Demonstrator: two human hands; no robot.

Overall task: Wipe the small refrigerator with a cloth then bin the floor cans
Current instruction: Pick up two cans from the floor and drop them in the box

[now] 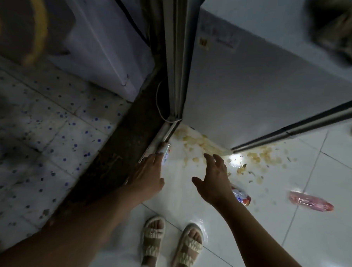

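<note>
My bare left forearm (70,227) is nearest; left hand (147,178) grips a white can with blue print (165,153) on the glossy white tile floor (267,238) beside the metal door track (162,138). Right hand (215,181) hovers with fingers spread, holding nothing. Crushed red-and-blue can (241,196) lies just right of it, white small refrigerator (253,86) behind

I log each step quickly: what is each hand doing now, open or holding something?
Left hand: reaches to the can by the door track; grip cannot be told.
Right hand: open, fingers spread, holds nothing.
</note>
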